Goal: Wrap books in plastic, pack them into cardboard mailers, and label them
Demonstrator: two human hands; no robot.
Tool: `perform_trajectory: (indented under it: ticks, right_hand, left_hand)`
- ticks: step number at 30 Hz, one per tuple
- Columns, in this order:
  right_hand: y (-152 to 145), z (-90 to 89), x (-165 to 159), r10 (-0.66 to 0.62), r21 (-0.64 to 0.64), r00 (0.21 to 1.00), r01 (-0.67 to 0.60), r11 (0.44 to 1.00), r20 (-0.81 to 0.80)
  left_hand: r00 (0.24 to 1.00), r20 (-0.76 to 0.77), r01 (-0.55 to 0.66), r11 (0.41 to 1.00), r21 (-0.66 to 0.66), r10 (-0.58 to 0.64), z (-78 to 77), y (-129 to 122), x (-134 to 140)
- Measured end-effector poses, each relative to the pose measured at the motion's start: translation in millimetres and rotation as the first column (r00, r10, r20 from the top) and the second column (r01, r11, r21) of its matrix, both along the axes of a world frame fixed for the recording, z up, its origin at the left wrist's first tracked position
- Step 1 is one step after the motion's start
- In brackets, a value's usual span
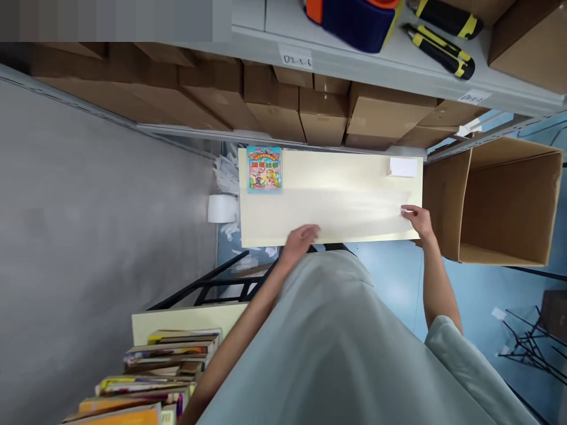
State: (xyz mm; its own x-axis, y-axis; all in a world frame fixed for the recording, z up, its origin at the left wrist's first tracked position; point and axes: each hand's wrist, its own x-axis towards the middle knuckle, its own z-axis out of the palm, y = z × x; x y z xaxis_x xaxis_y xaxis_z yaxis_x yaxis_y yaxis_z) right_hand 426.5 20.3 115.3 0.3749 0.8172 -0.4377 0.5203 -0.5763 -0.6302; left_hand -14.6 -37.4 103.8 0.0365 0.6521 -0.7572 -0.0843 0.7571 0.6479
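Observation:
A pale, see-through sheet (345, 206) that looks like plastic film stretches along the cream tabletop (261, 227). My right hand (416, 218) is at its right end, thumb and forefinger pinched together on the film's edge. Over the front part of the table, near the film's lower edge, is my left hand (303, 236). Its fingers are curled and smeared by motion, so whether they hold anything does not show. At the table's back left corner lies a children's picture book (264, 170) with a bright cover, apart from both hands.
A small white pad or box (403, 167) lies at the back right. An open cardboard box (509, 206) stands right of the table, a white roll (222, 209) to its left. Shelves above hold cardboard boxes (323, 112) and box cutters (443, 53). Stacked books (168, 360) are at lower left.

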Motion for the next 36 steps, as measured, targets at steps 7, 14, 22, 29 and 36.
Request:
perform_trajectory:
  ticks: [7,14,22,29,36]
  right_hand:
    - [7.3,-58.8,-6.4,0.048,-0.083,0.984,-0.034,0.996,0.173]
    - [-7.8,-89.3,-79.2,0.262,-0.025,0.789,-0.299,0.954,0.556]
    - [-12.7,-129.1,-130.8,0.48,-0.175,0.718,-0.459,0.871,0.504]
    - [-18.8,-148.5,-120.9,0.455,-0.157,0.665,-0.459,0.874,0.592]
    - [-21.1,-155.4,-121.0,0.447,-0.152,0.622,-0.468,0.87,0.643]
  left_hand:
    - [0.688,-0.695,0.453,0.872,0.187,-0.209,-85.7,20.6,-51.9]
    - [0.608,-0.751,0.564,0.806,0.181,-0.257,-111.4,11.0,-45.9]
    - [0.562,-0.827,0.379,0.897,0.226,-0.029,-122.0,35.4,-79.1]
    - [0.51,-0.86,0.357,0.915,0.188,-0.023,-145.6,36.5,-88.1]
    - [0.54,-0.84,0.294,0.948,0.12,-0.061,-146.2,39.0,-92.0]
